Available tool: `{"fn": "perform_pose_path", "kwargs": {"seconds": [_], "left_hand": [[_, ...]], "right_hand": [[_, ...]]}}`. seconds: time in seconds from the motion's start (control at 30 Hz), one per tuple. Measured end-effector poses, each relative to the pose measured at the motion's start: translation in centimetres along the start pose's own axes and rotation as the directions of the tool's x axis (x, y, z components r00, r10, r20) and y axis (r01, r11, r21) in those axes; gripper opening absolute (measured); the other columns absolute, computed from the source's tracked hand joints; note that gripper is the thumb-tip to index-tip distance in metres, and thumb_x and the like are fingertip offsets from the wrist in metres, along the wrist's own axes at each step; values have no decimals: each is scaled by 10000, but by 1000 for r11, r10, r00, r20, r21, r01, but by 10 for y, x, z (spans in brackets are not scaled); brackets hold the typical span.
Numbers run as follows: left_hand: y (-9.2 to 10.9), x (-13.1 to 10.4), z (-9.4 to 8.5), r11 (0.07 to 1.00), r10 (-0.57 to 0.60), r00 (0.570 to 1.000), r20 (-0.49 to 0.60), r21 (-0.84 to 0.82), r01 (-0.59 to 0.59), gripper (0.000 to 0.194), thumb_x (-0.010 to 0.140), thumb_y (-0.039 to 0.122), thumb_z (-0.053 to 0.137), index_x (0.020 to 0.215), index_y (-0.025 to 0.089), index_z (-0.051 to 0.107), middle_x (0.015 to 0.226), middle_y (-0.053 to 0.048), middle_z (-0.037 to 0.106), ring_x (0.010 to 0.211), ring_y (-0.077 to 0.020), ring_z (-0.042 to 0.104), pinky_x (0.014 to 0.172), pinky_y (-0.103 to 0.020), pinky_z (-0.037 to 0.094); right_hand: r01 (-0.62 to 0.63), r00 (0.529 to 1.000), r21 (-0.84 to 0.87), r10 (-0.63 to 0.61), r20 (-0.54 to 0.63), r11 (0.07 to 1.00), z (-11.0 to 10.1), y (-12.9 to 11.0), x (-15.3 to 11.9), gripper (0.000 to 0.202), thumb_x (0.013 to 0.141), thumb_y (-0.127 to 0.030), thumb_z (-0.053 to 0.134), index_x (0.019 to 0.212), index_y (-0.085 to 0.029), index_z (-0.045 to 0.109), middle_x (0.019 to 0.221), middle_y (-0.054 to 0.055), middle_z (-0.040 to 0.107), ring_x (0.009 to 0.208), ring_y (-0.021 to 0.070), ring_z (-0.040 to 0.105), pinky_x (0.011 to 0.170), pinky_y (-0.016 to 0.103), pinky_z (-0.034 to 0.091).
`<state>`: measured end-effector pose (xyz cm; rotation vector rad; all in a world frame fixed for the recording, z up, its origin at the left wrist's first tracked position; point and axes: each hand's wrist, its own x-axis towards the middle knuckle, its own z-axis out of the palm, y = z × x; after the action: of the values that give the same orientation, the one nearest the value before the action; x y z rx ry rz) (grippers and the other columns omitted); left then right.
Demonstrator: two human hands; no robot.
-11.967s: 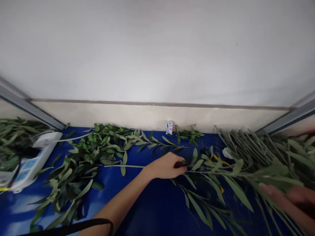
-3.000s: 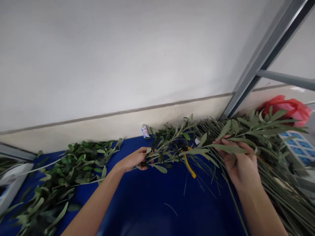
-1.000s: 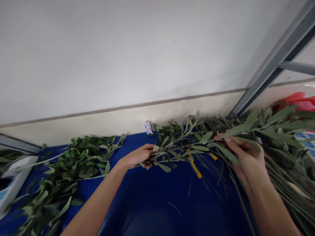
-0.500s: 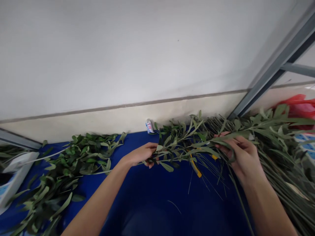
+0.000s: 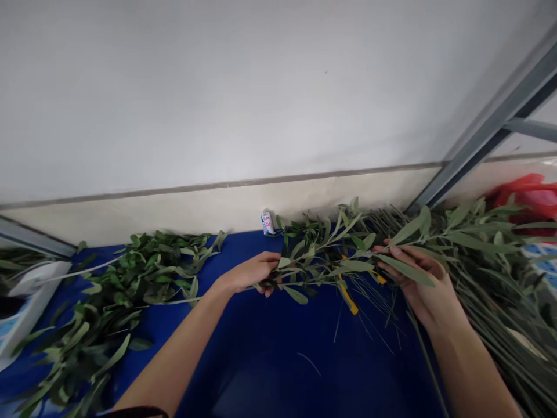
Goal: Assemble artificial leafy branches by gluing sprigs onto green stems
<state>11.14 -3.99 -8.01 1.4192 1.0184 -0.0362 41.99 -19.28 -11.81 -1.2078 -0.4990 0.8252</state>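
Observation:
My left hand (image 5: 256, 273) is closed around the stem end of a leafy green branch (image 5: 311, 252), over the middle of the blue table. On the right, my right hand (image 5: 422, 281) pinches a leafy stem (image 5: 435, 235) that stretches off to the right. Its fingers are bent, and a long leaf lies across them. The foliage spans the gap between both hands; where one stem ends and the other begins is hidden. Beneath it, the yellow handles of a tool (image 5: 348, 297) show, the rest covered by leaves. Several thin loose stems (image 5: 378, 299) lie beside the tool.
A leafy pile (image 5: 104, 307) lies on the blue table (image 5: 270, 360) at left, crossed by a white cable. Long bare stems (image 5: 500, 325) are heaped at right. A small labelled packet (image 5: 267, 222) stands by the wall. Grey metal posts (image 5: 470, 139) and a red bag (image 5: 528, 200) stand behind.
My right hand has shifted slightly and its fingers have straightened a little; the leaves at it have turned and spread. My left hand keeps its grip. The view has moved slightly.

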Motion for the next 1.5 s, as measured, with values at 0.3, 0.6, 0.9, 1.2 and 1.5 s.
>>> {"fn": "perform_pose_path", "kwargs": {"seconds": [0.3,0.6,0.9,1.2,1.5], "left_hand": [[1,-16,8,990,130,983,-128,65,-123,326,948,418,570,1135,175,680,804,-37,665,545,-139,582,457,-221,448],[23,-42,13,895,427,864,-269,266,-359,398,998,470,534,1230,190,695,808,-17,642,615,-142,500,571,-244,407],[34,-64,25,787,575,735,-360,487,-378,311,976,385,584,1152,167,719,972,-83,694,671,-163,598,631,-277,462],[23,-83,6,771,626,670,-399,446,-455,204,901,154,529,1081,210,605,1004,-46,663,720,-146,613,633,-249,474],[0,-107,-24,757,644,552,-529,545,-361,179,899,164,545,1063,233,571,1033,-48,660,798,-174,637,651,-249,491]], "right_hand": [[-120,988,-508,153,24,853,-31,-25,-14,600,770,-743,734,761,-150,821,844,192,795,734,307,777,537,321,624],[-105,771,-296,266,579,949,-4,-24,-69,489,766,-547,821,1084,-175,805,806,127,778,695,247,745,529,282,567],[31,581,-526,413,701,850,65,8,-67,507,752,-299,878,1241,-340,749,1000,32,783,777,204,740,721,340,658],[-315,686,83,167,708,945,122,32,-85,956,532,-315,990,1404,-434,618,1372,69,679,1276,403,609,956,639,551],[-347,892,431,153,424,833,148,17,-92,656,759,-715,732,1301,-348,692,1287,77,724,1427,360,489,1171,649,359]]}}
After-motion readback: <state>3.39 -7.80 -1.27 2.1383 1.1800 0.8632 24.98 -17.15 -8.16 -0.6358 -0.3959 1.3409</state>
